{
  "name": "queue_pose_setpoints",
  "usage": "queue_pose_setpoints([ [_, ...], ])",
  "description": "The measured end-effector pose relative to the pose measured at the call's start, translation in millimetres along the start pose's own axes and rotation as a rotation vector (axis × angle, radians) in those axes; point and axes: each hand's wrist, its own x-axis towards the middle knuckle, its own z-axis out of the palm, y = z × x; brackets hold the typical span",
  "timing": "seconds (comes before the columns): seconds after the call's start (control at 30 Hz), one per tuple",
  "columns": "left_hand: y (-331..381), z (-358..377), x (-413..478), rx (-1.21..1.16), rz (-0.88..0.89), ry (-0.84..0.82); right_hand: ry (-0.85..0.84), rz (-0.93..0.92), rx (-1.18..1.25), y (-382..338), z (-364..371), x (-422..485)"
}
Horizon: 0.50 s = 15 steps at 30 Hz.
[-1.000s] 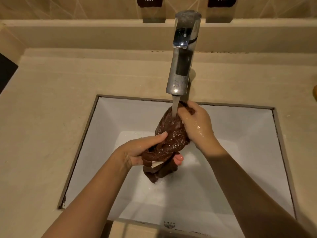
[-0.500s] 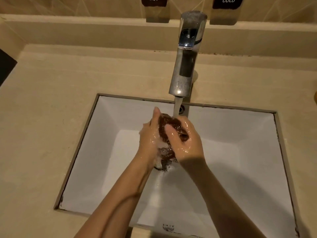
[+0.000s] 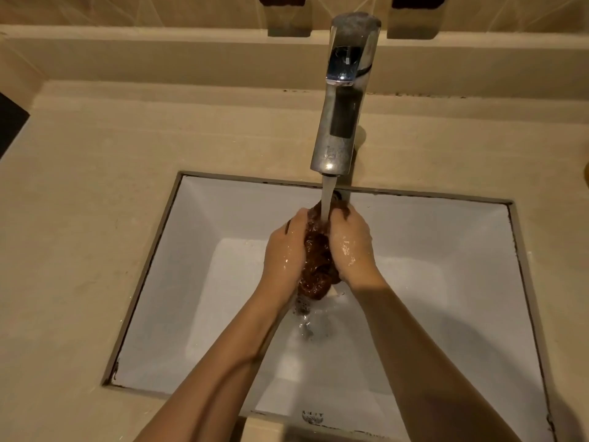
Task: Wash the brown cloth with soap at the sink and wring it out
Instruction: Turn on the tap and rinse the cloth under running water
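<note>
Brown cloth (image 3: 318, 266), sodden, bunched, glossy; left hand (image 3: 283, 253) and right hand (image 3: 350, 247) fingers (image 3: 344, 218) clamped round it

Running chrome faucet (image 3: 342, 100) stands on beige counter (image 3: 95, 218)

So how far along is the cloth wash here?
Done: the brown cloth is soaked. In hand: left hand and right hand grip it bunched under the running tap, water draining into the sink. Left: no lather shows, so soaping is unclear; the final wring is not yet done.
</note>
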Motion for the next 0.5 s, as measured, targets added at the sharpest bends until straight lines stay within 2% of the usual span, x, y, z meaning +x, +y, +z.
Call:
queue_pose_setpoints([
  [0.1,7.0,-4.0,-1.9,-0.108,-0.073,-0.039,-0.203,-0.068,0.108,-4.5,-11.4,-6.5],
  [0.2,14.0,-4.5,3.3,-0.087,-0.098,0.035,-0.399,-0.170,0.212,-5.2,-12.2,-24.1],
  [0.23,15.0,-2.4,4.6,-0.017,-0.065,0.058,-0.381,-0.197,0.211,-1.9,-8.6,-27.7],
  [0.37,11.6,5.3,5.5,0.184,0.069,0.115,-0.047,-0.224,0.224,1.2,5.2,-27.9],
  [0.5,8.4,5.9,6.9,0.302,0.138,0.195,0.121,-0.318,-0.046,6.9,6.1,-25.2],
])
